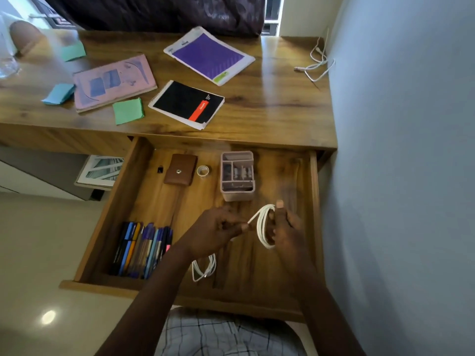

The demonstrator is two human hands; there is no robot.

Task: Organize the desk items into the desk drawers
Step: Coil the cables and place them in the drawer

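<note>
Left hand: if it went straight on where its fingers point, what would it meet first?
Likely the coiled white cable that the right hand grips; the left hand pinches its loose end. Depth is unclear.

head | worn high | faces down-forward | close over open drawer (144,160)

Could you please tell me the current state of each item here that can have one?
Drawer: pulled open.
White cable: partly coiled, held over the drawer.
Left hand: pinches its free end.
Right hand: holds its coil.
Second cable: coiled, lying in the drawer.
Desk cable: loose, uncoiled.
Black notebook: closed.
Purple notebook: closed.
Brown pouch: flap shut.
</note>
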